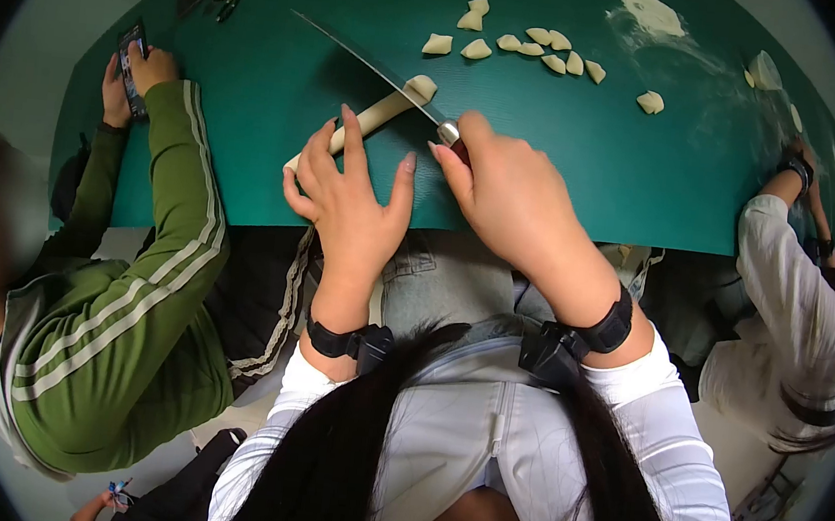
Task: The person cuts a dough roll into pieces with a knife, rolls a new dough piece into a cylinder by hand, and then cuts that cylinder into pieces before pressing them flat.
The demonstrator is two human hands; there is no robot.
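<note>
My right hand (517, 185) is closed round the handle of a knife (371, 63), whose long blade slants up to the left. Its edge crosses a roll of pale dough (376, 118) close to the far end, leaving a short stub beyond the blade. Spread fingers of my left hand (349, 194) rest along the near part of the roll, with the thumb held apart to the right. Past the blade, several cut dough pieces (476, 49) lie scattered on the green table (254, 74).
White flour (652, 14) is heaped at the far right, near a lone dough piece (651, 102). On the left, a person in a green sleeve (180, 167) holds a phone (134, 68). Another person's white sleeve (789, 266) reaches in from the right.
</note>
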